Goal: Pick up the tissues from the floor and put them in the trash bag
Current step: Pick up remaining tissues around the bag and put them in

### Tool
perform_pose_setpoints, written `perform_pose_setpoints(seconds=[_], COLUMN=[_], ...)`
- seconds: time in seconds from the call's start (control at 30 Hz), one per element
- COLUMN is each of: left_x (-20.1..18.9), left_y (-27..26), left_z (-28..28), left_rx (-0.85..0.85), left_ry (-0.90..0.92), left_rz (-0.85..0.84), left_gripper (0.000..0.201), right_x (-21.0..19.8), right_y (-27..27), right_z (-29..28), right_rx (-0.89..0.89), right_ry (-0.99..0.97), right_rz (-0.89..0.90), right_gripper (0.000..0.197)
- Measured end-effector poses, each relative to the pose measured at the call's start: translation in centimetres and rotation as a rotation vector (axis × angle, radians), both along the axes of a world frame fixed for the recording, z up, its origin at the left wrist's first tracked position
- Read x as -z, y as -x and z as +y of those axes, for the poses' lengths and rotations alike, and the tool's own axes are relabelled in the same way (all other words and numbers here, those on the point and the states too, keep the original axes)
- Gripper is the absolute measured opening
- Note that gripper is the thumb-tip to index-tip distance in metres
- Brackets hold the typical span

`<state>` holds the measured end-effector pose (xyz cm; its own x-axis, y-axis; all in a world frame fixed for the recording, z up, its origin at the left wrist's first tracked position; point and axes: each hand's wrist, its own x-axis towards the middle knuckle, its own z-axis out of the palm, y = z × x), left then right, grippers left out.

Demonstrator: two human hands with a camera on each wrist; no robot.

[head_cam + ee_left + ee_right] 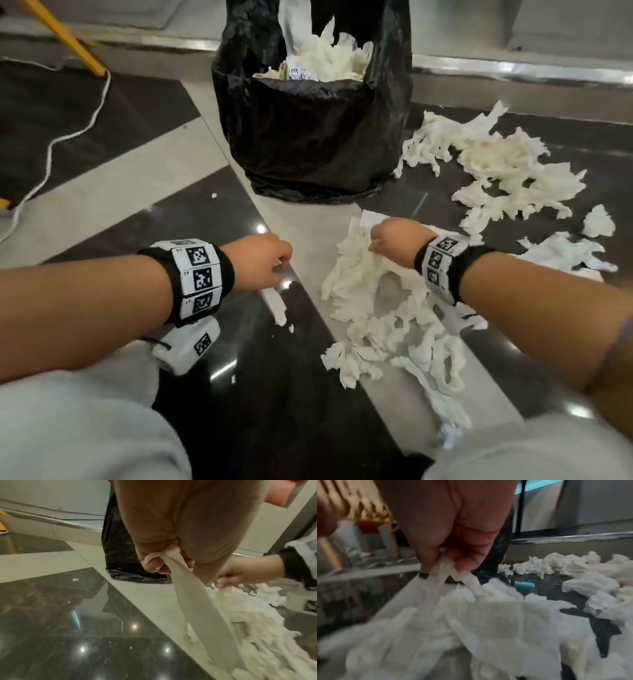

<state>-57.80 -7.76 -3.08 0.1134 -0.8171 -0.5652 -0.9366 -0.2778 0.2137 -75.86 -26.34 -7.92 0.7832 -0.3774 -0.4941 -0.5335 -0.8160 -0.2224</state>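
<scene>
The trash bag (pixel 308 137) stands open on the floor (pixel 102 192), with crumpled tissues already inside. In front of the bag, the left hand (pixel 260 263) pinches a long tissue strip (pixel 197 601) that hangs to the floor, and the right hand (pixel 397 240) grips the top of a tissue heap (pixel 387 318) lying there. More loose tissues (pixel 496 164) lie scattered just right of the bag.

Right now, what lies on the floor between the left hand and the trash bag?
In the head view, only bare floor: a pale tile strip beside dark polished tile separates the left hand from the trash bag. No tissues lie there.
</scene>
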Motion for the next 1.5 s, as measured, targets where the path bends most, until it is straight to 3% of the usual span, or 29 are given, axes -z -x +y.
perform_pose_setpoints(seconds=[0.1,0.2,0.27,0.37,0.47,0.53,0.6,0.67,0.87,0.97,1.03,1.1,1.13,1.27,1.4,1.5], left_x=[-0.6,2.0,4.7,7.7,10.4,11.5,11.6,11.1,8.6,7.2,6.6,6.1,5.9,5.5,5.7,6.3], left_y=[2.0,3.1,3.5,4.3,4.7,4.8,4.8,4.7,2.2,1.6,1.6,1.6,1.6,1.5,1.4,2.0], left_z=[0.7,0.0,-1.2,-2.9,-4.2,-4.7,-5.3,-5.7,-3.9,-2.4,-1.1,0.1,0.6,1.7,1.6,0.9], left_rx=[0.022,0.072,0.089,0.083,0.182,0.261,0.315,0.319,0.079,0.054,0.059,0.052,0.058,0.132,0.199,0.251], left_ry=[-0.001,0.0,0.045,0.1,0.01,-0.029,-0.021,0.0,0.143,0.163,0.143,0.11,0.084,0.003,0.019,0.032], left_rz=[0.017,0.027,0.068,0.115,0.094,0.056,-0.011,-0.036,0.104,0.074,0.048,0.064,0.076,0.048,0.026,0.021], left_gripper=[0.018,0.023,0.034,0.055,0.071,0.061,0.038,0.024,0.026,0.034,0.027,0.012,0.005,0.025,0.024,0.031], right_x=[-3.0,-4.2,-3.9,-3.4,-3.6,-4.1,-4.2,-4.0,-1.4,0.6,1.6,2.2,2.6,2.7,1.1,-0.4], right_y=[0.7,2.0,3.2,5.2,7.7,8.6,8.8,8.7,5.6,3.7,3.1,2.8,2.6,1.6,0.8,0.7], right_z=[-0.7,-0.9,-0.5,-0.1,0.2,0.7,1.2,1.4,1.3,1.7,2.2,2.8,2.9,2.2,1.6,1.9], right_rx=[0.23,0.5,0.577,0.537,0.556,0.647,0.725,0.689,0.279,0.052,-0.047,-0.101,-0.134,-0.015,0.137,0.126], right_ry=[-0.073,-0.154,-0.198,-0.138,-0.157,-0.214,-0.296,-0.253,-0.045,-0.023,0.008,0.027,0.039,0.075,0.017,0.068], right_rz=[-0.211,-0.407,-0.422,-0.334,-0.274,-0.307,-0.347,-0.355,-0.117,0.156,0.365,0.438,0.425,0.175,-0.031,-0.052], right_gripper=[0.038,0.043,0.045,0.032,0.018,0.015,0.014,0.008,0.02,0.027,0.036,0.039,0.037,0.026,0.045,0.043])
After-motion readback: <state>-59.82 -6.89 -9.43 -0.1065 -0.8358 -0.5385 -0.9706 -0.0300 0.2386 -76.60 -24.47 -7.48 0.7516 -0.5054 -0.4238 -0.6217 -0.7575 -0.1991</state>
